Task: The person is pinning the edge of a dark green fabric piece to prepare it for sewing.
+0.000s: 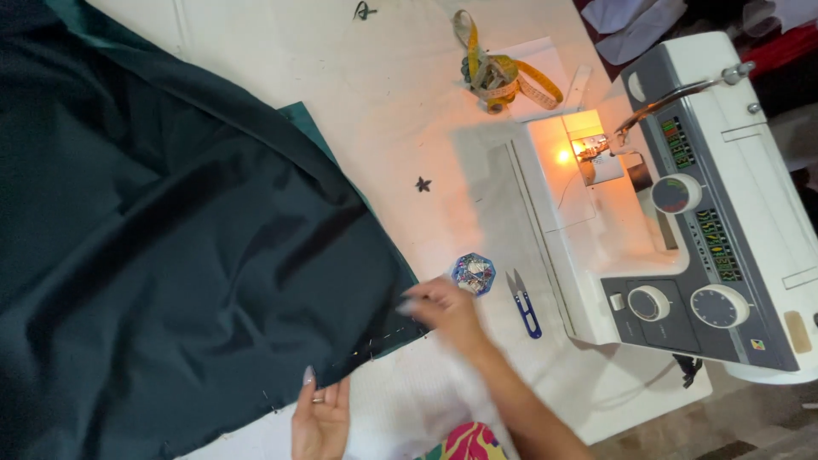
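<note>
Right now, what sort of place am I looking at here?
Most likely a home sewing room or small tailoring workspace. A sewing machine with its lamp lit sits on a white table, with a tape measure, thread snips and dark green fabric.

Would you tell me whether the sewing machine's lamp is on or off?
On: the lamp glows orange beside the needle and lights the sewing machine bed below it.

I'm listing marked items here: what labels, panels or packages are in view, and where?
Stitch panels: dark strips with small green and orange marks, on the sewing machine front.
Sticker: small, multicoloured, at the machine's lower corner.
Pin box: small, blue, hexagonal, beside the right hand.
No screens.
</note>
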